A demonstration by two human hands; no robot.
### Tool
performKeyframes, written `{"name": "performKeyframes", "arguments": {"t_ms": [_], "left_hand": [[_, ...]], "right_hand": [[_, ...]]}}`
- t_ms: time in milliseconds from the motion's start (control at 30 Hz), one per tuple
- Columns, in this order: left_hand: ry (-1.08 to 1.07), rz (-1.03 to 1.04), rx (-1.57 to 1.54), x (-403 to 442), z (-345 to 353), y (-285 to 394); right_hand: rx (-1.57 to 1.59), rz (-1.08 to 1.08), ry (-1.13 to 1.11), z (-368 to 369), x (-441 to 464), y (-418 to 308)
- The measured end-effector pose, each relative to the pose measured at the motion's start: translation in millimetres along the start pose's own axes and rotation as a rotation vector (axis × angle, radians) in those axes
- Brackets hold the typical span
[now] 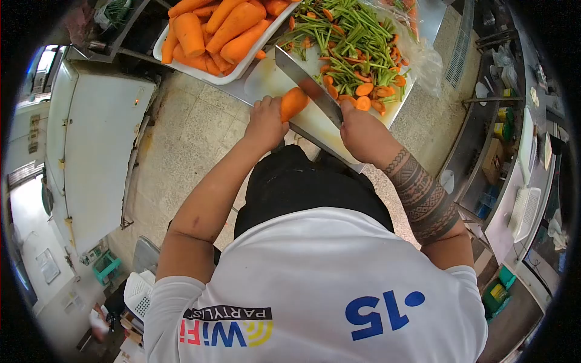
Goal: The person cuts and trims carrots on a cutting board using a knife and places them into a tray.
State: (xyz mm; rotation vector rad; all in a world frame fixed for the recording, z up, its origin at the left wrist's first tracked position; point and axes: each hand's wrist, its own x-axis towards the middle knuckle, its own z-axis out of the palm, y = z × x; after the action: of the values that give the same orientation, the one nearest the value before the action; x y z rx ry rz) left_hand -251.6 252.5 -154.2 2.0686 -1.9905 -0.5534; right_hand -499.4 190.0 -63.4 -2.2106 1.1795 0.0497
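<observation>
Head view: white tray heaped with whole carrots, beside the cutting board. Left hand closed around one carrot, held at the board's near edge. Knife angled just beside that carrot's end; right hand closed on its handle, which the fingers hide. Green stems and carrot pieces crowd the board's right side, near a clear plastic bag.

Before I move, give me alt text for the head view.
Left hand grips a thick orange carrot at a white cutting board; right hand holds a broad steel knife beside the carrot. Ahead lie cut green stems and orange carrot slices, with whole carrots in a white plastic tray, upper left.
</observation>
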Motion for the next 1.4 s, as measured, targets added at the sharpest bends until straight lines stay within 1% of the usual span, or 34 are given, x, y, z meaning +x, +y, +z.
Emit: {"name": "performKeyframes", "arguments": {"t_ms": [133, 233, 267, 333, 367, 433, 533, 633, 667, 767, 900, 967, 1000, 1067, 1100, 1133, 1233, 1267, 1367, 1400], "left_hand": [[-0.009, -0.006, 0.04, 1, -1, 5], [0.021, 0.011, 0.031, -1, 6, -1], [0.002, 0.002, -0.049, -1, 7, -6], [-0.041, -0.009, -0.209, -1, 0, -15], [-0.115, -0.105, -0.489, -1, -5, -18], [-0.26, -0.306, -1.05, -10, -20, -20], [-0.231, -0.17, -1.539, -22, -33, -28], [-0.271, -0.137, -1.752, -13, -63, -16], [-0.183, -0.162, -1.702, -8, -68, -12], [0.159, -0.116, -1.233, 22, -102, 3], [0.369, -0.166, -0.592, 69, -170, -12], [0.455, -0.182, -0.478, 104, -190, -35], [0.492, -0.191, -0.422, 117, -198, -44], [0.573, -0.235, -0.424, 138, -218, -51], [0.612, -0.256, -0.424, 144, -227, -47], [0.648, -0.296, -0.314, 147, -238, -40], [0.752, -0.056, -0.561, 168, -254, -36], [0.703, -0.011, -0.621, 176, -261, -35], [0.747, 0.049, -0.503, 209, -276, -40], [0.753, 0.03, -0.451, 220, -281, -39]], "right_hand": [[-0.04, -0.03, 0.034, 28, 23, 6], [-0.037, 0.003, 0.011, 48, 36, 13], [-0.03, 0.015, 0.007, 54, 40, 22], [0.044, -0.001, 0.081, 57, 37, 35], [0.08, -0.011, 0.118, 55, 35, 42], [0.106, 0.055, 0.109, 48, 23, 51], [0.106, 0.128, 0.081, 43, 8, 46], [0.078, 0.147, 0.062, 44, 4, 38], [0.066, 0.143, 0.06, 44, 6, 36], [0.106, 0.147, 0.067, 47, 11, 40], [0.093, 0.077, 0.171, 53, 10, 45], [0.074, 0.083, 0.159, 53, 9, 41], [0.067, 0.071, 0.169, 58, 8, 43], [0.059, 0.064, 0.183, 60, 7, 44], [0.062, 0.094, 0.167, 57, 5, 40], [0.066, 0.126, 0.152, 54, 3, 35], [0.055, 0.183, 0.109, 46, -2, 25], [0.054, 0.181, 0.112, 46, -2, 24], [0.025, 0.179, 0.116, 45, -1, 24], [0.014, 0.184, 0.114, 47, -2, 23]]}}
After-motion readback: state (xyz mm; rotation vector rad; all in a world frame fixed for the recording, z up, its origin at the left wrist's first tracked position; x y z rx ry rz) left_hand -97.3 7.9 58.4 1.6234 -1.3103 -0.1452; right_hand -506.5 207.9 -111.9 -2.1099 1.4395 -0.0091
